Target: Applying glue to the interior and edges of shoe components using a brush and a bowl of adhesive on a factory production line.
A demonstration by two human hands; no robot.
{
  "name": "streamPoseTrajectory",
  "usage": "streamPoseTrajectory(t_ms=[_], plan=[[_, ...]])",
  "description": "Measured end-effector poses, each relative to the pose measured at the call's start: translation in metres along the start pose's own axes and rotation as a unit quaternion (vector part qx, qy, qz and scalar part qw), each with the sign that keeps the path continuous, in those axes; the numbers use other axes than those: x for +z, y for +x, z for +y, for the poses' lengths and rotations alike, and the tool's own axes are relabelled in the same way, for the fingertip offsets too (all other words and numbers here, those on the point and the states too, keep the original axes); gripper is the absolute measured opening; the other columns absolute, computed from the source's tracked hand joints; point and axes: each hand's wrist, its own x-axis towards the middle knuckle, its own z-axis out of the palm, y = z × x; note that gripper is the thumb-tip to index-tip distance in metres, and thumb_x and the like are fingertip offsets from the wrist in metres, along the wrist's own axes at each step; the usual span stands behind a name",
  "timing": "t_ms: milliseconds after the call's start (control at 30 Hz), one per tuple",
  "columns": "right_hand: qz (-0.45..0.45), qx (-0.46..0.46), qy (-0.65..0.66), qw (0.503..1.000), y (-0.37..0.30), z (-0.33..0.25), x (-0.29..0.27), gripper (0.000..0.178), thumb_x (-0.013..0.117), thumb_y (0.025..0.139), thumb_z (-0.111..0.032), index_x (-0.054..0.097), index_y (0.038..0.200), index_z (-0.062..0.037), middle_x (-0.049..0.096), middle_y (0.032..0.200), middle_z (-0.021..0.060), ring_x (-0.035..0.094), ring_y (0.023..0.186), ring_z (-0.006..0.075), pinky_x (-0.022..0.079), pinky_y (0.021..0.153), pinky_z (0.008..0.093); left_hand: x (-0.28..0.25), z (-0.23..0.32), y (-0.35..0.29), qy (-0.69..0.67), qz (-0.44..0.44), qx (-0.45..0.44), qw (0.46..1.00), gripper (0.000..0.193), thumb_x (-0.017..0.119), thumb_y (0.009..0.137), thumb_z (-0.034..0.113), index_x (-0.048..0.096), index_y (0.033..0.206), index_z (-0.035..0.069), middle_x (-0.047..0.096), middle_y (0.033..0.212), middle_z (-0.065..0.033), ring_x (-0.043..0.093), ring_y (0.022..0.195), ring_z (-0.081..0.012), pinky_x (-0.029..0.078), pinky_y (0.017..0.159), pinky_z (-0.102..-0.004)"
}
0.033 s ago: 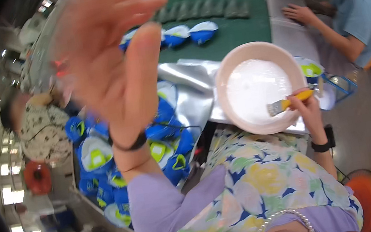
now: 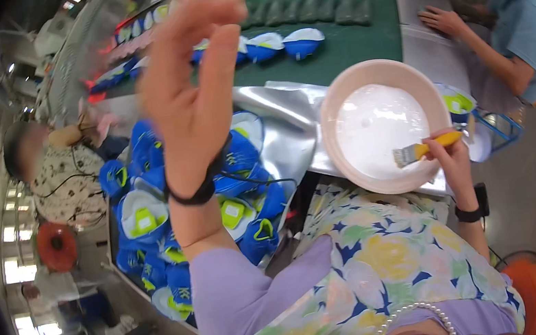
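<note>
My left hand (image 2: pixel 191 96) is raised in front of me, somewhat blurred. Its thumb stands apart from the curved fingers, and nothing shows in it. Behind it lies a heap of blue and white shoe uppers (image 2: pixel 144 217) with lime-green parts. My right hand (image 2: pixel 450 157) grips the yellow handle of a flat paintbrush (image 2: pixel 412 155). The bristles are over the white liquid (image 2: pixel 379 123) in a pale pink basin (image 2: pixel 334 98); whether they touch it I cannot tell.
A green conveyor belt (image 2: pixel 354 47) carries a row of blue and white uppers (image 2: pixel 303 43) and a row of dark pieces (image 2: pixel 314 9). Silvery sheeting (image 2: pixel 282 120) covers the near table. One co-worker (image 2: pixel 520 26) is at the right, another (image 2: pixel 65 180) at the left.
The view has shifted slightly, so the belt and basin appear a little further right. My left hand has turned, looking narrower. The brush stays in my right hand over the basin.
</note>
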Motion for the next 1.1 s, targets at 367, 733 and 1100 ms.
streamPoseTrajectory(t_ms=[367,733,1100], plan=[[-0.037,0.001,-0.012,0.999,0.021,0.012,0.006,0.016,0.063,0.091,-0.013,0.057,0.100,-0.0011,0.065,0.093,0.0061,0.061,0.077,0.0092,0.050,0.068,0.0214,-0.050,-0.178,-0.213,0.378,-0.525,-0.184,0.740,0.063,0.081,0.060,0.020,0.057,0.118,0.018,0.052,0.127,-0.0104,0.046,0.123,-0.0332,0.026,0.107,-0.0588],[-0.254,-0.169,-0.248,0.919,0.041,0.013,0.080,0.012,0.065,0.086,-0.007,0.059,0.094,-0.0005,0.063,0.089,0.0115,0.062,0.077,0.0239,0.049,0.067,0.0307,0.042,-0.192,-0.154,0.278,-0.453,0.006,0.847,0.033,0.070,0.067,0.002,0.066,0.098,0.012,0.062,0.098,-0.0076,0.053,0.109,-0.0270,0.036,0.098,-0.0435],[-0.181,-0.201,-0.186,0.945,0.039,0.011,0.082,0.013,0.065,0.085,-0.010,0.059,0.093,-0.0014,0.063,0.087,0.0155,0.061,0.077,0.0328,0.049,0.070,0.0365,-0.010,-0.163,-0.225,0.280,-0.441,-0.065,0.850,0.027,0.059,0.075,0.006,0.064,0.101,0.009,0.061,0.107,-0.0068,0.054,0.107,-0.0309,0.044,0.087,-0.0483]])
